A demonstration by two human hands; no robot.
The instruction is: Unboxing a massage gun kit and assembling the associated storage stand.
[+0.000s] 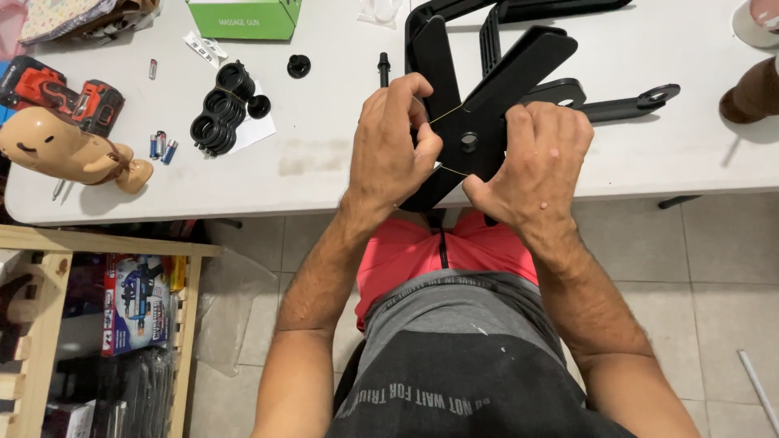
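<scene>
Head view. The black chair base (487, 89) lies flat on the white table (341, 162), its flat arms fanning out from a hub with a centre hole just above the table's near edge. The left hand (395, 138) is clenched on the arm to the left of the hub, fingers curled over its top. The right hand (540, 158) grasps the arm to the right of the hub, thumb toward the table edge. A thin yellow band (445, 118) runs across the arms between the two hands.

Progress, as a judgement: the arms are bundled together and no caster is fitted on any visible arm end. The stack of black rings (219, 109), the round black cap (299, 66) and the short black pin (383, 69) lie apart from the base, left of it, so assembly appears to be at an early stage.

Clearance: the lower arm of the base overhangs the near table edge toward the person's lap. Left of the base, bare tabletop extends to the rings. Farther left lie loose batteries (161, 146) and a drill (65, 93). Right of the base, the table is bare up to a brown object (751, 93) at the far right edge.
</scene>
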